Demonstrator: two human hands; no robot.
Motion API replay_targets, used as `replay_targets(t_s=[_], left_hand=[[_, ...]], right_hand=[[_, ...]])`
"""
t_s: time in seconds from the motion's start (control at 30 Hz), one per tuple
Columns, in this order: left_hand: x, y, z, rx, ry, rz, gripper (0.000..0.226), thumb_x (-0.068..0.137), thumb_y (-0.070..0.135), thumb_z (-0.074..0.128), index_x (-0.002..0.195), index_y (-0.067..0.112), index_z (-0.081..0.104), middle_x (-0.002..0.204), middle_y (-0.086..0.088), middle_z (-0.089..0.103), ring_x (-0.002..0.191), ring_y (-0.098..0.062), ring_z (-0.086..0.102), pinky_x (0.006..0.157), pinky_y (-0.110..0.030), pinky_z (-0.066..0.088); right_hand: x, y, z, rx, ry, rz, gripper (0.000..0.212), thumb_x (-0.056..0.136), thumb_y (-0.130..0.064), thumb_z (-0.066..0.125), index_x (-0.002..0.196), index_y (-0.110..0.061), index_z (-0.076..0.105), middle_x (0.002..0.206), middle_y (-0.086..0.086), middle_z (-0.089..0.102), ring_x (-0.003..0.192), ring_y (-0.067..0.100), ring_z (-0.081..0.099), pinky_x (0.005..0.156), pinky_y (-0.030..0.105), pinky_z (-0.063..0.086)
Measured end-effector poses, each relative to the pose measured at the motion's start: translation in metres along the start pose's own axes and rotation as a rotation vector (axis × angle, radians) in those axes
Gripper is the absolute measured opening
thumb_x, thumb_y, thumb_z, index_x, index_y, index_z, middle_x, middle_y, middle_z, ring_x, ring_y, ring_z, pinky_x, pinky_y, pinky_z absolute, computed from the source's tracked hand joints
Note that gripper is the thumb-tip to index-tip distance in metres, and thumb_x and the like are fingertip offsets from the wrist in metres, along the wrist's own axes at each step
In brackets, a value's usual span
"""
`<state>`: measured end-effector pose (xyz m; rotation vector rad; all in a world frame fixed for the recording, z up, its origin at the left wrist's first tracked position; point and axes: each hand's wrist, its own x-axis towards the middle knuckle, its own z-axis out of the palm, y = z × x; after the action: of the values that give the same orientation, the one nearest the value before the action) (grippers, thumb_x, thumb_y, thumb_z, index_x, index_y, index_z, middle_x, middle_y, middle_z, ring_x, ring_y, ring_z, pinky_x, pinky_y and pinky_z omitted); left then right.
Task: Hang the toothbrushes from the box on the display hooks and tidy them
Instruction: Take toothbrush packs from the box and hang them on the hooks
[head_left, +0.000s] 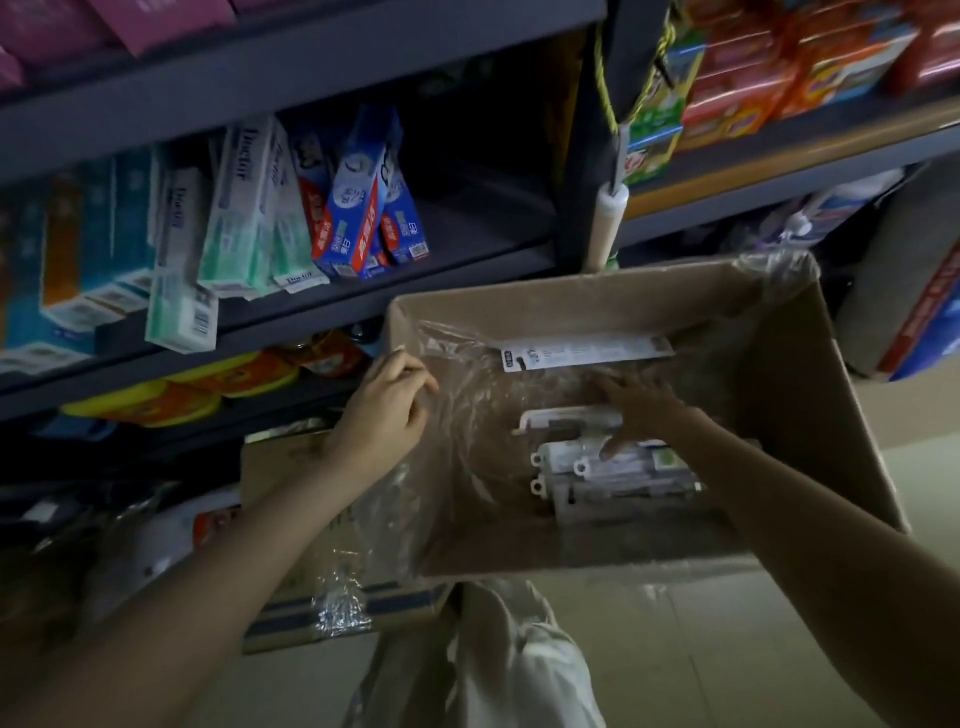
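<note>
Below the dark metal shelving (311, 317), an open brown cardboard box (810, 415) w/ a crinkly clear plastic liner (467, 395) draped over its rim. Left hand (384, 410) is at the box's left wall, fingers curled and pinching the liner edge. Right hand (639, 410) reaches inside, fingers spread fairly straight, thumb tip touching the top of a small pile of toothbrush packs (613, 473); not closed round any. Packs are long, flat, white/grey carded blisters w/ rounded hang tabs, lying on the box floor approx. side by side. One more toothbrush pack (587, 353), a long white card, leans flat vs. the back wall, apart from the pile. On the shelf above left, tall rectangular toothpaste cartons (358, 208), glossy blue/red and pale green, stand tilted.
</note>
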<state>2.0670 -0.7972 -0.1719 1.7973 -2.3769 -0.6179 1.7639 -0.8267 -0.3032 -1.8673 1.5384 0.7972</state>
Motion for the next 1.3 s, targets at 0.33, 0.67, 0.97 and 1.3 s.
replay_targets(t_s=[0.33,0.67,0.97,1.3], left_hand=[[0.006,0.013,0.002,0.021,0.02,-0.056,0.021,0.084,0.004,0.054,0.103,0.009,0.063,0.11,-0.008,0.053,0.109,-0.025,0.045,0.093,-0.033,0.035],[0.035,0.078,0.019,-1.076,-0.084,-0.318,0.027,0.084,0.007,0.063,0.107,0.018,0.054,0.09,0.008,0.063,0.074,0.002,0.062,0.073,-0.016,0.05],[0.013,0.038,0.013,-0.743,-0.121,-0.278,0.038,0.085,0.008,0.063,0.121,0.012,0.049,0.114,-0.003,0.06,0.105,-0.016,0.057,0.091,-0.032,0.046],[0.002,0.037,-0.038,-0.762,-0.034,-0.179,0.036,0.084,0.014,0.064,0.118,0.015,0.053,0.113,-0.002,0.062,0.105,-0.017,0.059,0.095,-0.036,0.046]], right_hand=[[-0.047,0.0,-0.008,0.289,0.095,-0.033,0.059,0.086,-0.022,0.065,0.136,-0.002,0.042,0.14,0.014,0.044,0.122,0.024,0.047,0.096,0.022,0.035],[-0.086,-0.032,-0.047,0.825,-0.102,-0.395,0.043,0.082,-0.016,0.069,0.123,-0.015,0.053,0.116,-0.004,0.059,0.103,0.002,0.054,0.087,0.014,0.043],[-0.055,-0.014,0.012,-0.211,0.037,-0.111,0.089,0.081,-0.023,0.07,0.148,-0.012,0.012,0.154,0.019,0.013,0.132,0.034,0.037,0.104,0.038,0.038],[-0.123,-0.039,-0.058,0.606,0.427,-0.08,0.021,0.083,-0.023,0.068,0.097,-0.008,0.065,0.082,0.005,0.065,0.072,0.012,0.062,0.067,0.024,0.04]])
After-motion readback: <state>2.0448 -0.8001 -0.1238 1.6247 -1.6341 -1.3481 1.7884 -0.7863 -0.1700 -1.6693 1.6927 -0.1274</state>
